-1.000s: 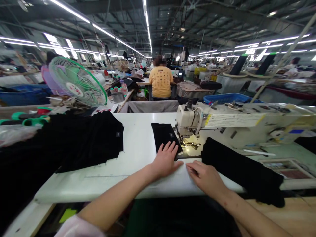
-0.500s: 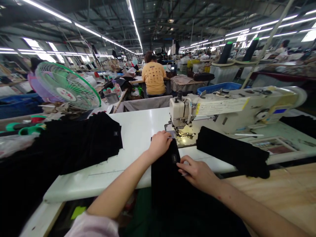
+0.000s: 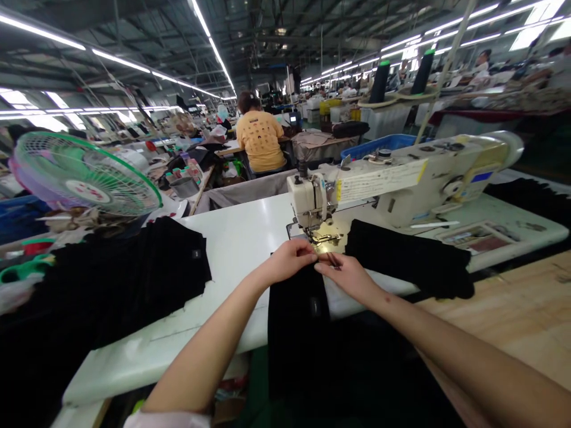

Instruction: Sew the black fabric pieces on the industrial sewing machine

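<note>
A black fabric piece (image 3: 297, 333) with a small dark label (image 3: 316, 306) hangs over the front edge of the white sewing table (image 3: 232, 238). My left hand (image 3: 289, 261) is closed on its top edge, just in front of the sewing machine's needle area (image 3: 319, 232). Fingertip to fingertip with it, my right hand (image 3: 350, 276) pinches at the same edge. Something thin and dark shows between the right fingers, too small to name. The sewing machine (image 3: 383, 184) stands behind both hands.
Black fabric pieces lie heaped on the left (image 3: 134, 273), one bearing a label. Another black stack (image 3: 401, 255) rests right of the needle. A green-rimmed fan (image 3: 89, 178) stands at the left. Ahead, a person in a yellow shirt (image 3: 259, 139) sits facing away.
My right hand has moved from beside the label up to the fabric's top edge, meeting my left hand. The fabric's top has come slightly toward me. The view has swung right.
</note>
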{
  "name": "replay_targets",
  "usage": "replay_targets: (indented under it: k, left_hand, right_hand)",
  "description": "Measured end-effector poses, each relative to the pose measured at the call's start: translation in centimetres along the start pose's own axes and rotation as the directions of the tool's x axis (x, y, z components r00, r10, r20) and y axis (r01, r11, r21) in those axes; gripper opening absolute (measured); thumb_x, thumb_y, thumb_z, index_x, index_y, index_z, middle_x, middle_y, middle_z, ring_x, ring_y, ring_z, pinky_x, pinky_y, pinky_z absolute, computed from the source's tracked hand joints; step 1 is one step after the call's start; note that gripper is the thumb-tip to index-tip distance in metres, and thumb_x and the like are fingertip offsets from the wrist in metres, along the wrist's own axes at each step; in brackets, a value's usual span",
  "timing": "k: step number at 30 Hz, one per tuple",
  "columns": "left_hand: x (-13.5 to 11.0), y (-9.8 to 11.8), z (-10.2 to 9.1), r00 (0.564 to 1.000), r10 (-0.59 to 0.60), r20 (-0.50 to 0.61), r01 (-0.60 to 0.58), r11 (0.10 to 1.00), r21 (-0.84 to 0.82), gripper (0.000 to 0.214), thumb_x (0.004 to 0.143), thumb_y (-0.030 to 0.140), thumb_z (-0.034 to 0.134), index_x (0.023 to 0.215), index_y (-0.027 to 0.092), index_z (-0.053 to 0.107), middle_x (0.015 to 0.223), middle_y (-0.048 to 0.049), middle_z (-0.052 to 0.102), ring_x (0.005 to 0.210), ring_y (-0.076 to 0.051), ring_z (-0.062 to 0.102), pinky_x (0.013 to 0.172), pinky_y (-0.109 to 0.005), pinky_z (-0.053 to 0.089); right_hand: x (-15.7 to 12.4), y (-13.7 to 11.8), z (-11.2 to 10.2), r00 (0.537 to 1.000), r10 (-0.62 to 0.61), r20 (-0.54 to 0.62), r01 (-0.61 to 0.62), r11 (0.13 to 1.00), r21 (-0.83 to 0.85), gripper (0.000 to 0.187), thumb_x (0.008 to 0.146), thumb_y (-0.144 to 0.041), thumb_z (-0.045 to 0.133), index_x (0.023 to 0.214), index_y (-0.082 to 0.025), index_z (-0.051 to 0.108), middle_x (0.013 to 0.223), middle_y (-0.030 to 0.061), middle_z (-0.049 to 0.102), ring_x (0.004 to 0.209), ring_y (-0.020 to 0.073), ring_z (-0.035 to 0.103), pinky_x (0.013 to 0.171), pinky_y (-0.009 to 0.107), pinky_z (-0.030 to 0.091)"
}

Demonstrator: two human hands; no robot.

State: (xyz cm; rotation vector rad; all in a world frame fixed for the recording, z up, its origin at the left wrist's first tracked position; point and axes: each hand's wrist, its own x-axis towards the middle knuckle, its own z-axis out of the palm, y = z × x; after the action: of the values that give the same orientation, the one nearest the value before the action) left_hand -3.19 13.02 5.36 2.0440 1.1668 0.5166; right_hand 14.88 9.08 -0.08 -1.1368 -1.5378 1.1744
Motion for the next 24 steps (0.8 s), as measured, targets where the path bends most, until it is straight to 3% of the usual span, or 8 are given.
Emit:
replay_targets:
  k: [4,11,14,17,19,21,23,24]
  left_hand:
    - [-0.8,0.8,0.2,0.998,-0.065,-0.010,0.061,0.974,-0.220,0.021,0.076,0.037,0.064,0.070,0.017,0.060,0.065,0.0029,0.055,0.063,-0.012,0.047,0.062,-0.025,0.039]
    - [-0.8,-0.6,-1.1,0.957,-0.256,-0.137,0.198,0.921,-0.335,0.023,0.072,0.041,0.062,0.070,0.018,0.059,0.059,0.0045,0.049,0.056,-0.011,0.041,0.056,-0.025,0.033]
    - [-0.7,-1.7,-3.0,0.928,-0.283,-0.242,0.200,0.927,-0.318,0.025,0.072,0.042,0.062,0.069,0.018,0.057,0.060,0.0046,0.048,0.057,-0.011,0.040,0.057,-0.025,0.031]
    - [-1.1,-2.4,-5.2,0.902,-0.281,-0.328,0.184,0.937,-0.297,0.024,0.075,0.042,0.061,0.071,0.019,0.056,0.062,0.0047,0.048,0.059,-0.012,0.040,0.059,-0.025,0.031]
    - [-1.7,-2.1,-6.0,0.912,-0.258,-0.318,0.170,0.945,-0.279,0.023,0.075,0.040,0.063,0.072,0.018,0.059,0.063,0.0045,0.050,0.061,-0.012,0.041,0.061,-0.025,0.033]
    - [-2.3,-1.1,-5.8,0.939,-0.224,-0.262,0.154,0.953,-0.262,0.020,0.073,0.036,0.066,0.072,0.017,0.062,0.065,0.0041,0.053,0.062,-0.011,0.044,0.063,-0.025,0.035]
    - [-2.8,0.5,-5.0,0.974,-0.142,-0.175,0.098,0.966,-0.239,0.019,0.075,0.035,0.065,0.073,0.016,0.063,0.065,0.0039,0.054,0.063,-0.011,0.045,0.063,-0.025,0.036]
    - [-2.9,1.3,-4.6,0.988,-0.084,-0.131,0.053,0.973,-0.226,0.019,0.077,0.035,0.064,0.074,0.016,0.063,0.065,0.0037,0.055,0.063,-0.011,0.046,0.063,-0.025,0.037]
  right_hand:
    - [0.3,-1.4,0.5,0.996,0.041,0.077,-0.044,0.998,0.040,0.033,0.074,-0.045,0.065,0.059,-0.020,0.049,0.054,-0.0051,0.046,0.054,0.0113,0.044,0.054,0.025,0.036]
    - [-2.2,-1.3,1.0,0.945,0.247,0.212,-0.260,0.965,0.035,0.039,0.072,-0.049,0.065,0.059,-0.022,0.040,0.047,-0.0101,0.029,0.044,0.0065,0.025,0.044,0.023,0.017]
    - [-4.4,-0.6,0.8,0.878,0.338,0.338,-0.339,0.939,-0.057,0.033,0.077,-0.043,0.062,0.059,-0.020,0.048,0.044,-0.0086,0.037,0.042,0.0064,0.025,0.042,0.022,0.016]
    - [-6.3,-0.1,0.2,0.787,0.359,0.502,-0.307,0.933,-0.187,0.020,0.079,-0.031,0.059,0.066,-0.017,0.064,0.055,-0.0017,0.061,0.046,0.0090,0.041,0.046,0.022,0.028]
    - [-6.6,-0.2,-0.2,0.840,0.318,0.439,-0.240,0.944,-0.225,0.018,0.078,-0.030,0.059,0.070,-0.017,0.068,0.066,0.0018,0.070,0.059,0.0139,0.056,0.056,0.024,0.040]
    - [-5.8,-0.9,-0.5,0.952,0.228,0.205,-0.173,0.952,-0.254,0.022,0.079,-0.037,0.061,0.079,-0.018,0.071,0.075,0.0033,0.072,0.067,0.0171,0.060,0.065,0.027,0.045]
    - [-4.3,-2.0,-0.3,0.992,0.128,0.019,-0.117,0.950,-0.288,0.037,0.078,-0.047,0.066,0.099,-0.018,0.071,0.082,0.0034,0.072,0.061,0.0159,0.056,0.063,0.029,0.046]
    - [-3.4,-2.6,0.0,0.996,0.089,0.002,-0.085,0.955,-0.286,0.045,0.076,-0.049,0.068,0.109,-0.018,0.069,0.085,0.0033,0.072,0.058,0.0148,0.054,0.061,0.029,0.046]
